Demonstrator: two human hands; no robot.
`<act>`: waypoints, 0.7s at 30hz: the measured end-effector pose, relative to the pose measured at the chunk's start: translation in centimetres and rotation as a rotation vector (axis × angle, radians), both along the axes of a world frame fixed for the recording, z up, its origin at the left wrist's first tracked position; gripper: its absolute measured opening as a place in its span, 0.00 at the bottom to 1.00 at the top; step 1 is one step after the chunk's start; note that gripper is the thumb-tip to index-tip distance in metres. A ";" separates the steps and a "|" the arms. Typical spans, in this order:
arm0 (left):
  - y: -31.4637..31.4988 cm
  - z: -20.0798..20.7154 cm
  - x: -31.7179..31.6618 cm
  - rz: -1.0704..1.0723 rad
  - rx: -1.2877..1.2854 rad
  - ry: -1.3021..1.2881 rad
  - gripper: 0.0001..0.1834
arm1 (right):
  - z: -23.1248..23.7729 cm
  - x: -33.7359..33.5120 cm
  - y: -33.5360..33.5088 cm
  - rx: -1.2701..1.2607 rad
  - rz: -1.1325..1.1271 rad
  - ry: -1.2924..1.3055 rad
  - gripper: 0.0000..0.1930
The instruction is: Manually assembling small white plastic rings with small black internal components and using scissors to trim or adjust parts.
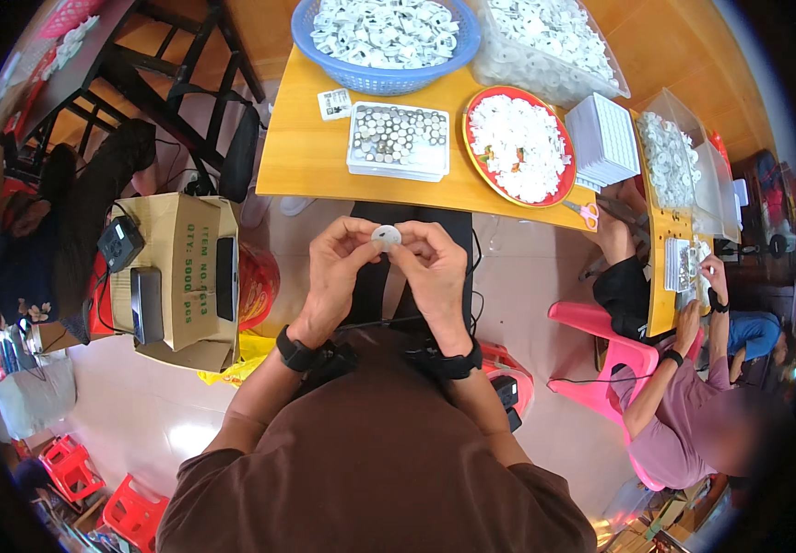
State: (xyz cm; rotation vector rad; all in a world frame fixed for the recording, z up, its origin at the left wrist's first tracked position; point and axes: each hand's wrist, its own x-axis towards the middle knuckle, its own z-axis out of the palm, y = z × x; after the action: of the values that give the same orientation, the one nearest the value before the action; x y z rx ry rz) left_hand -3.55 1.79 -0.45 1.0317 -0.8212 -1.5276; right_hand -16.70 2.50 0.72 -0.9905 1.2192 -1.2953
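Observation:
Just off the table's near edge, my left hand (341, 263) and my right hand (435, 267) meet over a small round white plastic piece (386, 234). Fingertips and thumbs of both hands pinch it from either side, and a small dark spot shows on its face. Beyond my hands, a clear plastic box (396, 170) on the table holds many round silvery discs that look like button cells. To its right, a red plate (565, 175) with a yellow rim is heaped with small white parts.
Farther back on the wooden table (306, 170) are a blue basket (389, 81) and a clear bin (545, 85), both full of white parts. White stacked trays (605, 138) and scissors (589, 214) lie right. A cardboard box (190, 276) stands left; a co-worker (683, 405) sits right.

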 end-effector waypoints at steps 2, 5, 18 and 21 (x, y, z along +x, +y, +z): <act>-0.1 0.1 0.1 -0.023 0.025 0.043 0.08 | -0.1 -0.3 0.1 -0.017 0.009 0.001 0.07; 0.0 0.7 -0.3 -0.036 0.029 0.036 0.08 | 0.2 -0.3 0.1 -0.019 0.012 0.017 0.08; -0.2 -0.2 -0.9 -0.032 -0.073 -0.102 0.06 | 0.5 -0.2 0.5 -0.145 -0.078 0.126 0.06; -0.3 0.7 -1.4 -0.059 -0.054 -0.106 0.05 | 0.2 -0.7 0.5 -0.107 -0.083 0.060 0.04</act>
State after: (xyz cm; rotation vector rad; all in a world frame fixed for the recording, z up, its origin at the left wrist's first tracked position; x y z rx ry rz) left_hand -4.93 1.47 0.24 1.0642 -0.9698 -1.5014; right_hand -17.41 2.97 0.92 -1.0713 1.2586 -1.4171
